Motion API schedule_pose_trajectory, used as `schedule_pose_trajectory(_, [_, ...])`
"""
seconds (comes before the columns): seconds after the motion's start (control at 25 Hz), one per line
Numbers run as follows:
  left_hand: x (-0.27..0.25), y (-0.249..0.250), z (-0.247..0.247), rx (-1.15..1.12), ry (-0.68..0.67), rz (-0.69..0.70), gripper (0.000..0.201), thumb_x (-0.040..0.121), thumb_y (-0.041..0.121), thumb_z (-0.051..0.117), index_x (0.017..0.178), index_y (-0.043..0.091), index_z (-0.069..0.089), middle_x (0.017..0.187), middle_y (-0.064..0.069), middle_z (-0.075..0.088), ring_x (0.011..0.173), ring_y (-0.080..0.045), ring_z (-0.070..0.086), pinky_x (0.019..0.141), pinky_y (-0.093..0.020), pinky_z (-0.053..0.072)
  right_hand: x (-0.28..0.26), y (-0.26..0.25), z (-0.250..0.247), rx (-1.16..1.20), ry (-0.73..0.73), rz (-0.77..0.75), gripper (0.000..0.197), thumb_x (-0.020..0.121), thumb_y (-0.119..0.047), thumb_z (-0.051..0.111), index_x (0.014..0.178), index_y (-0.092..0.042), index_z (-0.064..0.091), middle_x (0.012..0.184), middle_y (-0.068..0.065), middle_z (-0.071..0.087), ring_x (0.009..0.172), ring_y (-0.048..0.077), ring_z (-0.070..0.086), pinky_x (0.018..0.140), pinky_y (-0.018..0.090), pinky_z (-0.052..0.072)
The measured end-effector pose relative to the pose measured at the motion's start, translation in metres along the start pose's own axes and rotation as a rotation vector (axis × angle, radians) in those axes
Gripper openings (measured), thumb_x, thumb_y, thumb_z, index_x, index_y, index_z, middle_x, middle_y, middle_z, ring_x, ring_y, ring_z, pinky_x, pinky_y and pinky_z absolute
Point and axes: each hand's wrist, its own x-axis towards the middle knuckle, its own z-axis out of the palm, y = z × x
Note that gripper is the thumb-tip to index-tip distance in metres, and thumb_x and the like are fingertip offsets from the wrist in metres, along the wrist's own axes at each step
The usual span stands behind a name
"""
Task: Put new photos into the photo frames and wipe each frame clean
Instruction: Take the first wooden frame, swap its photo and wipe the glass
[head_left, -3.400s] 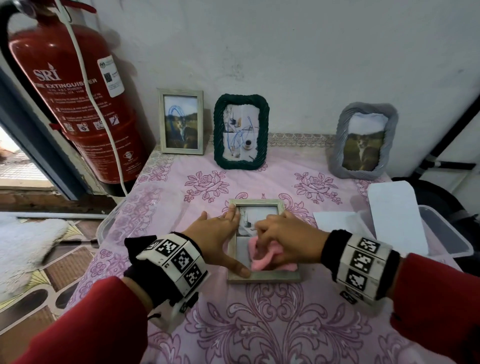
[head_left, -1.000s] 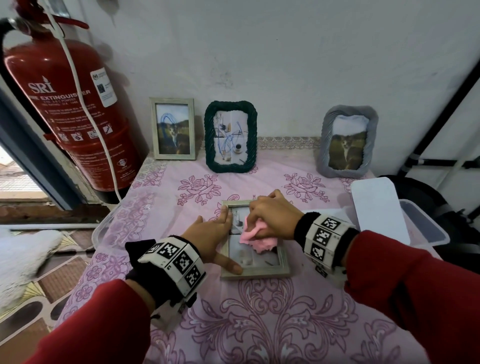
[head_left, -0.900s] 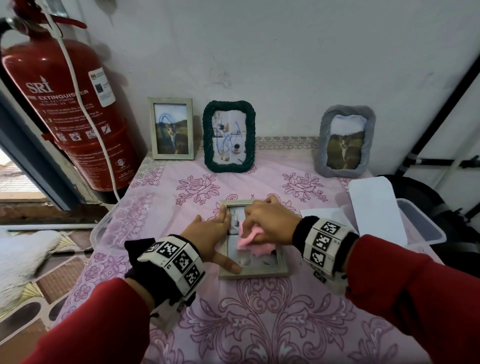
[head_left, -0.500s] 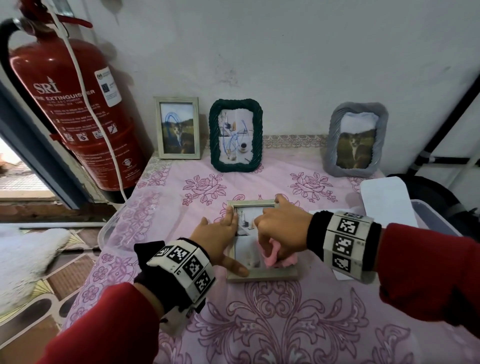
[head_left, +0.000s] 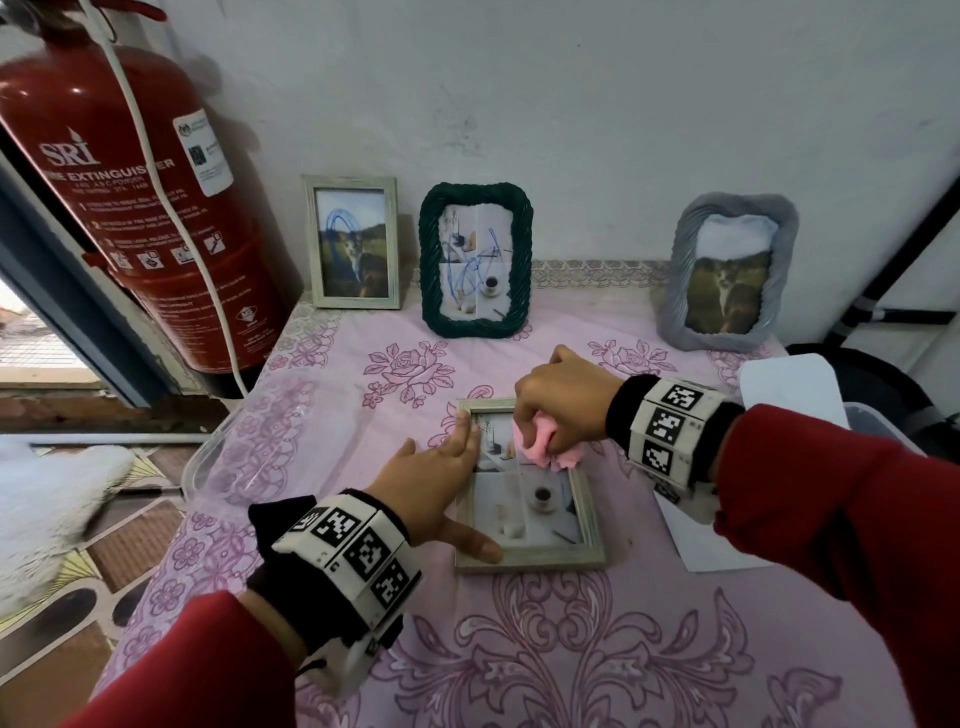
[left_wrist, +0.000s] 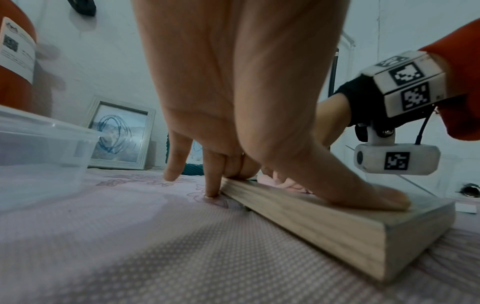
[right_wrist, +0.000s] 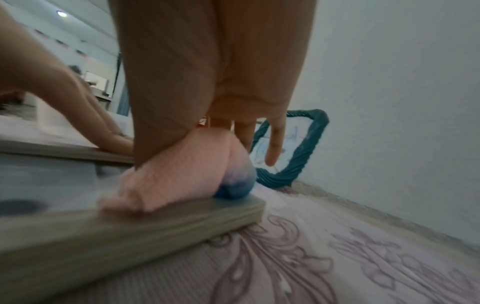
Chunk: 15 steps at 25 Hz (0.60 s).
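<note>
A pale wooden photo frame (head_left: 530, 558) (left_wrist: 324, 224) (right_wrist: 130, 224) lies flat on the pink tablecloth, photo side up. My left hand (head_left: 441, 483) (left_wrist: 233, 123) presses straight fingers on its left rail, thumb on the near corner. My right hand (head_left: 563, 405) (right_wrist: 207, 72) grips a wadded pink cloth (head_left: 545, 449) (right_wrist: 182, 176) on the frame's far right part. The cloth shows a blue stain underneath in the right wrist view. Against the wall stand a wooden frame (head_left: 356, 241), a green rope frame (head_left: 475, 260) (right_wrist: 293, 148) and a grey frame (head_left: 724, 270).
A red fire extinguisher (head_left: 130, 197) hangs at the left by the table's corner. A clear plastic tub (head_left: 249, 441) (left_wrist: 39, 150) sits at the left edge. White paper sheets (head_left: 701, 540) and another tub (head_left: 878, 421) lie at the right.
My right hand has rubbed the pink cloth back from the frame's middle right up to its far right part. The left hand stays pressed on the left rail.
</note>
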Motion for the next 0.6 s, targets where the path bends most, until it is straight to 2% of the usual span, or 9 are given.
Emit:
schedule_pose_trajectory(0.2, [-0.001,0.004,-0.005,0.012,-0.021,-0.01,0.127,0.067,0.068,0.063,0.147,0.008,-0.014,0.156,-0.01,-0.019,0.142,-0.018,0.025,0.116,-0.046,0.013,0.0,0.003,0.005,0.195,0.097,0.05,0.017,0.073,-0.022,0.069,0.088,-0.029,0.073,0.088,-0.008,0.066,0.091,0.016,0.06,0.081,0.03,0.025])
schedule_pose_trajectory(0.28, [-0.001,0.006,-0.007,0.018,-0.031,-0.019,0.127,0.067,0.067,0.064,0.147,0.006,-0.014,0.156,-0.011,-0.019,0.142,-0.019,0.026,0.117,-0.046,0.014,-0.004,-0.002,0.008,0.305,0.115,0.038,0.016,0.073,-0.031,0.073,0.089,-0.029,0.075,0.088,-0.008,0.069,0.088,0.014,0.061,0.081,0.029,0.032])
schedule_pose_trajectory(0.36, [-0.003,0.008,-0.008,0.025,-0.038,-0.023,0.127,0.068,0.067,0.064,0.147,0.005,-0.014,0.156,-0.011,-0.018,0.141,-0.019,0.028,0.116,-0.046,0.016,-0.012,-0.012,0.013,0.379,0.088,-0.009,0.021,0.069,-0.04,0.077,0.087,-0.029,0.075,0.077,-0.014,0.061,0.082,0.009,0.054,0.075,0.027,0.032])
schedule_pose_trajectory(0.44, [-0.005,0.009,-0.008,0.026,-0.036,-0.023,0.127,0.068,0.066,0.064,0.147,0.005,-0.014,0.156,-0.011,-0.018,0.141,-0.019,0.028,0.116,-0.046,0.018,-0.023,-0.023,0.02,0.309,0.049,-0.081,0.021,0.068,-0.041,0.076,0.085,-0.03,0.072,0.075,-0.015,0.046,0.085,0.008,0.046,0.075,0.029,0.027])
schedule_pose_trajectory(0.52, [-0.005,0.008,-0.008,0.027,-0.037,-0.023,0.126,0.068,0.065,0.065,0.147,0.006,-0.014,0.156,-0.011,-0.019,0.141,-0.019,0.027,0.116,-0.046,0.018,-0.032,-0.027,0.023,0.176,-0.007,-0.122,0.021,0.069,-0.038,0.074,0.087,-0.031,0.066,0.085,-0.012,0.041,0.095,0.014,0.045,0.076,0.033,0.028])
schedule_pose_trajectory(0.6, [-0.005,0.008,-0.008,0.031,-0.038,-0.024,0.126,0.068,0.066,0.064,0.147,0.006,-0.014,0.156,-0.011,-0.019,0.141,-0.019,0.027,0.116,-0.045,0.018,-0.036,-0.025,0.015,0.136,-0.098,-0.111,0.029,0.068,-0.037,0.075,0.094,-0.031,0.062,0.092,-0.01,0.041,0.103,0.016,0.044,0.078,0.034,0.031])
